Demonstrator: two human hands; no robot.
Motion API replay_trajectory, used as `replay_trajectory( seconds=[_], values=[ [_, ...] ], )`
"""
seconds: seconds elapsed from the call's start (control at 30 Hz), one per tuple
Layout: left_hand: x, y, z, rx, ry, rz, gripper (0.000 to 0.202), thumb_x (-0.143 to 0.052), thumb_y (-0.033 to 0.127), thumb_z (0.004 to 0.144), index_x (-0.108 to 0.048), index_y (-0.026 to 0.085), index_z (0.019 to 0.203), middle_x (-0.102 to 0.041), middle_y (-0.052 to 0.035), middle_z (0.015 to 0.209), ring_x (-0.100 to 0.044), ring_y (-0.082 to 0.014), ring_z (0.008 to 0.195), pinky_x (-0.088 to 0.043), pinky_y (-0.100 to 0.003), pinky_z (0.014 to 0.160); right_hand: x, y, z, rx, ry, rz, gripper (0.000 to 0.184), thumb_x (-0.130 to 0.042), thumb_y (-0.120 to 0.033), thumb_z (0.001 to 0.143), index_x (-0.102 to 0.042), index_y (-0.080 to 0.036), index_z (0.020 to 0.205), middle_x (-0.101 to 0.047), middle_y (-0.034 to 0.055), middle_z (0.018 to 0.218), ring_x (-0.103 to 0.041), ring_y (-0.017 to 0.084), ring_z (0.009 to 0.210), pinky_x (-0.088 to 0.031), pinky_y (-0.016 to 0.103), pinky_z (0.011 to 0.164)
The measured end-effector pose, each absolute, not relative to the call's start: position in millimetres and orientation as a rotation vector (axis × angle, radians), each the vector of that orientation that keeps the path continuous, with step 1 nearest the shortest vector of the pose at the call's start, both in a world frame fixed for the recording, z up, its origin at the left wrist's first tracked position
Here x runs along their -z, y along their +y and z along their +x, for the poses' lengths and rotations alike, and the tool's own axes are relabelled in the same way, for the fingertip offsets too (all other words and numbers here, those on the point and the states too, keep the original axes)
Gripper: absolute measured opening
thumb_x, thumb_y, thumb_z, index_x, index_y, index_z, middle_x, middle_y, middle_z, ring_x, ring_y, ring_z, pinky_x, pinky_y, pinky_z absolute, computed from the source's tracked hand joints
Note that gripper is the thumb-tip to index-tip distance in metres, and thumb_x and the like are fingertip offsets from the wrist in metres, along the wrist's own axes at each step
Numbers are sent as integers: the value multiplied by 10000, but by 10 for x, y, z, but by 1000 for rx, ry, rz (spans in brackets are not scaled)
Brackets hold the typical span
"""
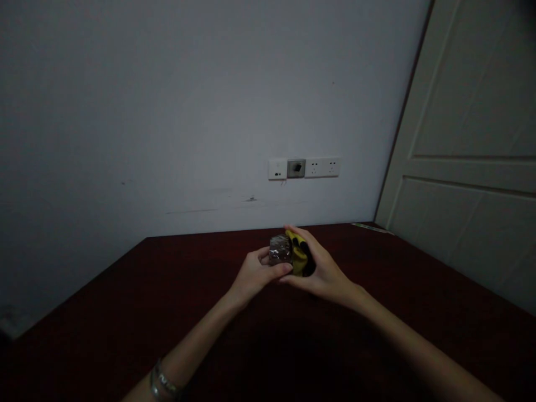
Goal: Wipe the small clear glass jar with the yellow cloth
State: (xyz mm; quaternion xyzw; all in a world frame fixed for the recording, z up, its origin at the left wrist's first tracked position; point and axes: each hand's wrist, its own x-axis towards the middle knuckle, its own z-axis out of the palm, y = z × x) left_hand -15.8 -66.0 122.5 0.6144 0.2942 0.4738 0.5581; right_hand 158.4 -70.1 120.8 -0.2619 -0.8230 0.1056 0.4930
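My left hand grips a small, shiny, brownish see-through cylinder, thumb along its lower edge and fingers behind it. I cannot make out its exact kind. Pressed against the cylinder's right end is a crumpled yellow cloth-like piece with black patches. My right hand curves around that yellow piece, its fingers over the top and its thumb below, close to the left thumb. Both things are held up above the dark red table. The fingers hide part of each.
Beyond the table rises a pale wall with a row of socket plates and a black plug. A panelled door stands on the right. A thin flat strip lies at the table's far right edge.
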Motion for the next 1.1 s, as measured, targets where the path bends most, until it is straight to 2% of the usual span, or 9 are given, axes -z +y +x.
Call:
replay_trajectory(
  seconds=[0.17,0.23,0.37,0.47,0.53,0.67,0.77,0.87,1.1],
  values=[
    [-1183,-614,-215,-910,730,1526,636,-727,515,644,-586,100,1105,-675,-146,1003,-658,-215,798,-528,-319,670,-1138,-652,1589,-292,-1946,-653,918,-755,-263,663,-237,-237,1420,-449,136,1328,-463,268,1219,-373,485,1031],
    [-1181,-592,-263,-793,673,1635,675,-687,562,667,-563,106,1148,-661,-158,1036,-651,-238,856,-529,-359,725,-1117,-645,1594,-370,-1893,-689,902,-753,-254,658,-261,-237,1414,-464,134,1326,-474,271,1217,-364,494,1035],
    [-1170,-569,-310,-851,622,1758,803,-770,415,637,-421,197,1327,-564,-157,1242,-577,-288,1084,-477,-436,901,-1100,-636,1582,-642,-1733,-733,840,-741,-282,672,-316,-231,1395,-502,131,1317,-529,267,1172,-394,483,1014],
    [-1120,-573,-274,-949,638,1712,1040,-833,262,554,-247,253,1413,-430,-181,1383,-552,-312,1131,-491,-457,893,-1109,-632,1561,-809,-1623,-734,841,-743,-299,662,-332,-215,1390,-528,139,1294,-581,262,1109,-436,469,977],
    [-1080,-583,-228,-988,614,1668,1094,-834,198,539,-193,252,1424,-383,-195,1414,-541,-316,1151,-500,-452,888,-1113,-632,1551,-865,-1586,-743,846,-748,-310,653,-342,-205,1387,-535,145,1288,-592,265,1093,-444,472,968],
    [-1035,-600,-145,-1104,629,1545,1023,-822,161,540,-252,205,1388,-404,-202,1397,-550,-307,1148,-511,-429,888,-1110,-643,1532,-893,-1587,-779,843,-763,-332,636,-371,-200,1370,-528,145,1305,-569,279,1129,-417,494,992],
    [-1040,-594,-127,-1147,658,1484,893,-827,157,528,-376,150,1298,-498,-202,1314,-588,-303,1095,-513,-426,891,-1108,-660,1504,-891,-1575,-806,835,-764,-341,633,-384,-188,1360,-524,148,1316,-564,278,1140,-398,487,1014],
    [-1055,-580,-143,-1159,700,1478,810,-826,166,538,-424,115,1240,-597,-191,1187,-627,-294,1024,-512,-432,889,-1102,-673,1482,-847,-1584,-815,792,-741,-348,672,-385,-193,1363,-511,136,1339,-537,266,1181,-377,465,1039],
    [-1002,-536,-170,-1256,777,1490,917,-837,187,522,-357,96,1298,-626,-182,1133,-630,-291,1019,-484,-450,932,-1160,-650,1609,-316,-1913,-810,628,-713,-277,731,-479,-232,1312,-567,121,1270,-537,256,1168,-422,463,998]
  ],
)
